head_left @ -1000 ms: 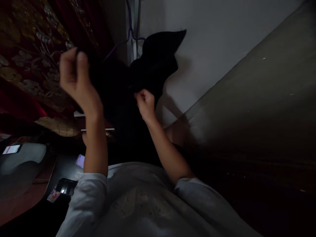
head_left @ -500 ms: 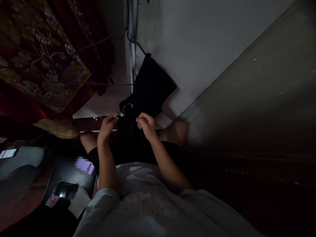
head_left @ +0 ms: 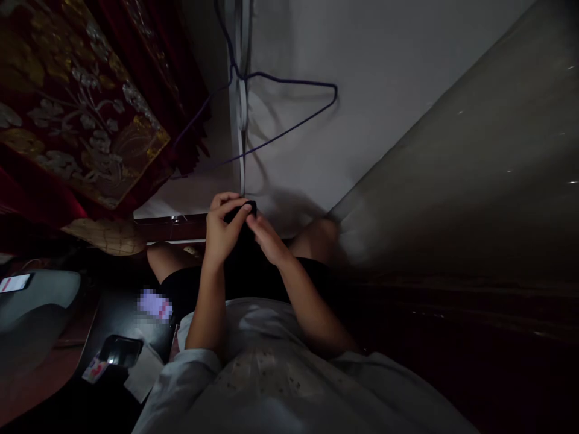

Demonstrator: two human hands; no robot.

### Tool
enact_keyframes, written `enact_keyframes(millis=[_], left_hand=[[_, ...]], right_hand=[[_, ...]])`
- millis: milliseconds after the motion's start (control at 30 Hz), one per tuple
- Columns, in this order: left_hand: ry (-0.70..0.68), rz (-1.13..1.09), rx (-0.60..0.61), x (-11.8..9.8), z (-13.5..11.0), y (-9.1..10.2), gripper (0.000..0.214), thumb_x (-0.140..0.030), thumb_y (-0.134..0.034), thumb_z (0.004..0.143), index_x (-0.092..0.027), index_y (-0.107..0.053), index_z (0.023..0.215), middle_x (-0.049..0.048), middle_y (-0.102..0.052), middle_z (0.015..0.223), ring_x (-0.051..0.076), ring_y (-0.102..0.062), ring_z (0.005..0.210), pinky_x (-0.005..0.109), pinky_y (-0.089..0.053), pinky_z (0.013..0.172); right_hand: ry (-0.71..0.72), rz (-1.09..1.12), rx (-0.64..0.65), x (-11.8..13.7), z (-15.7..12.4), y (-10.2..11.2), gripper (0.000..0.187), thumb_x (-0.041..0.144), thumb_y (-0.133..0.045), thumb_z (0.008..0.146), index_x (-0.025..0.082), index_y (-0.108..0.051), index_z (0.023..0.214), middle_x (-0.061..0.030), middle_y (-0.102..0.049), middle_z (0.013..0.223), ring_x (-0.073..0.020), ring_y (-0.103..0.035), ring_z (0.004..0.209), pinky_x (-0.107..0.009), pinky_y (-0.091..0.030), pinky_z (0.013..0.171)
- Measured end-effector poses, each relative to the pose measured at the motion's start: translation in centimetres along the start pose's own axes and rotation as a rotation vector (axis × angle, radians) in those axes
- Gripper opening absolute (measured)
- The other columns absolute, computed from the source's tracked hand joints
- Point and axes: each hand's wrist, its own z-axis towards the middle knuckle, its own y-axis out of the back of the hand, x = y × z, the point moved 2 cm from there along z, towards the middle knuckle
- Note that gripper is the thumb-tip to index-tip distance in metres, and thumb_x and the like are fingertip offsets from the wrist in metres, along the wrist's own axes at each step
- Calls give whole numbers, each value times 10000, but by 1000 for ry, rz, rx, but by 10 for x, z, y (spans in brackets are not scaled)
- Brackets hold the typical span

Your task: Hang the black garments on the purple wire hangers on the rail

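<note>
A bunched piece of black clothing (head_left: 246, 209) is in front of my lap, its exact kind hard to make out in the dim light. My left hand (head_left: 222, 224) grips it, fingers curled over the top and thumb pressed on the near side. My right hand (head_left: 270, 240) holds its right side, fingertips close to my left thumb. Below the hands, the dark cloth merges with my black shorts. Beyond them a purple hanger (head_left: 298, 81) hangs bare against the wall.
A red curtain (head_left: 85, 108) with gold and silver patterns hangs at left. On a black seat (head_left: 106, 307) lie a lit phone (head_left: 154, 305), a dark phone (head_left: 120, 350) and some paper (head_left: 143, 372). A grey chair (head_left: 54, 286) bears another phone (head_left: 15, 283). The pale wall (head_left: 384, 78) stands ahead.
The black clothing has come off the hanger and down into my hands, bunched up. My hands have moved together, and the hanger's right side now shows.
</note>
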Motion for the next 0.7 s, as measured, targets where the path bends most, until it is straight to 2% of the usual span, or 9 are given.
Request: enact_keyframes(millis=[67,167,233,333,400,467,533,600,700], left_hand=[[1,38,-4,9,4,5,192,-412,-752,916,-227,-793,946,82,-656,1130,236,-605,1173,385,-451,1102],[212,-117,201,33,0,19,454,-634,-557,988,-229,-756,1038,80,-692,1026,228,-656,1062,359,-523,1008],[383,-181,402,52,-10,30,624,-752,-432,978,-223,-747,1082,91,-719,1000,239,-684,1026,360,-558,953],[463,-46,594,76,-26,46,576,-724,-547,944,-210,-755,1100,98,-755,1050,265,-708,1037,364,-573,926],[412,102,614,84,-29,54,461,-614,-664,920,-205,-754,1112,90,-768,1074,281,-720,1021,360,-578,894],[351,224,598,85,-25,62,404,-544,-704,905,-197,-754,1104,88,-777,1061,296,-728,983,361,-579,853],[312,316,578,79,-16,72,373,-521,-679,924,-196,-753,1094,89,-778,1058,302,-727,972,359,-567,846],[266,372,540,68,-6,85,337,-496,-636,959,-206,-749,1088,86,-772,1065,289,-720,971,343,-548,859],[192,465,500,49,10,107,265,-430,-599,986,-205,-734,949,60,-733,853,232,-669,771,306,-512,781]], right_hand=[[-77,26,104,7,1,1,427,585,-742,791,238,-722,1039,-45,-736,975,-217,-680,928,-331,-545,821],[-147,-70,149,24,16,14,247,351,-821,676,195,-738,849,-22,-710,789,-174,-636,711,-306,-523,694],[-17,-179,128,43,32,23,125,238,-779,666,189,-735,772,-18,-700,748,-168,-636,703,-310,-531,719],[361,-270,-9,77,53,31,93,177,-658,763,209,-743,783,-31,-734,856,-178,-686,882,-326,-543,901],[550,-273,-197,92,67,35,133,171,-634,804,230,-738,861,-28,-740,973,-174,-680,1030,-317,-526,985],[591,-281,-364,96,82,40,138,184,-673,807,244,-712,924,-23,-729,1030,-175,-657,1107,-303,-533,981],[527,-313,-423,91,100,49,145,203,-724,795,236,-685,932,-19,-718,998,-177,-653,1089,-292,-546,937],[420,-345,-415,83,117,62,74,243,-717,836,213,-661,874,-9,-694,890,-169,-658,976,-286,-556,866],[330,-425,-412,82,129,88,206,257,-694,884,185,-594,719,9,-600,712,-150,-626,809,-269,-539,744]])
